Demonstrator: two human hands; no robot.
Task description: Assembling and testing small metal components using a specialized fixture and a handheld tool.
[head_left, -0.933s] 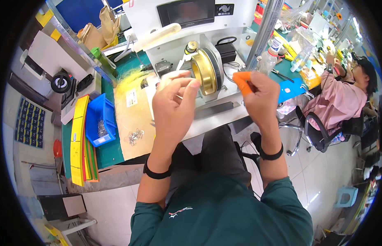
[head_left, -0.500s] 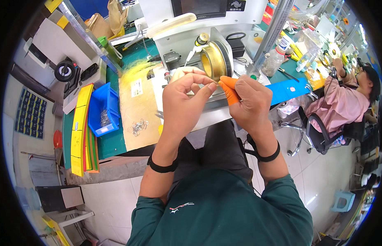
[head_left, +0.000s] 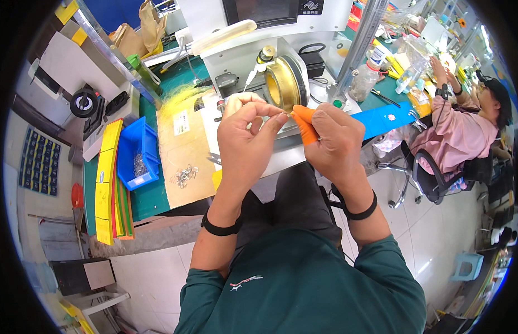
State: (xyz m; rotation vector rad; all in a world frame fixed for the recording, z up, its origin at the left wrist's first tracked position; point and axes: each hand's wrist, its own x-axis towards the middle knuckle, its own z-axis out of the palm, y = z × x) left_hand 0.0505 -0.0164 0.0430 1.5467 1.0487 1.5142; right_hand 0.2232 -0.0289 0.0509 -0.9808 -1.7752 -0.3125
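Head cam view: my left grip point(head_left: 245, 139) is pinched tight, thumb and index on a thin little piece point(head_left: 288, 113), way too tiny to tell what it is. My right grip point(head_left: 339, 139) is curled closed, orange finger covers point(head_left: 307, 131) on, tips meeting on that same piece. So it's up between my fingertips, just this side of the gold drum point(head_left: 276, 84) on the white machine point(head_left: 325, 25). Off to my left, a cardboard sheet point(head_left: 183, 147) runs to the front edge of the green surface point(head_left: 150, 203), with a messy pile of small metal hooks point(head_left: 186, 176) near that edge. Blue bin point(head_left: 152, 146) with metal bits sits beside it, toward the front left corner.
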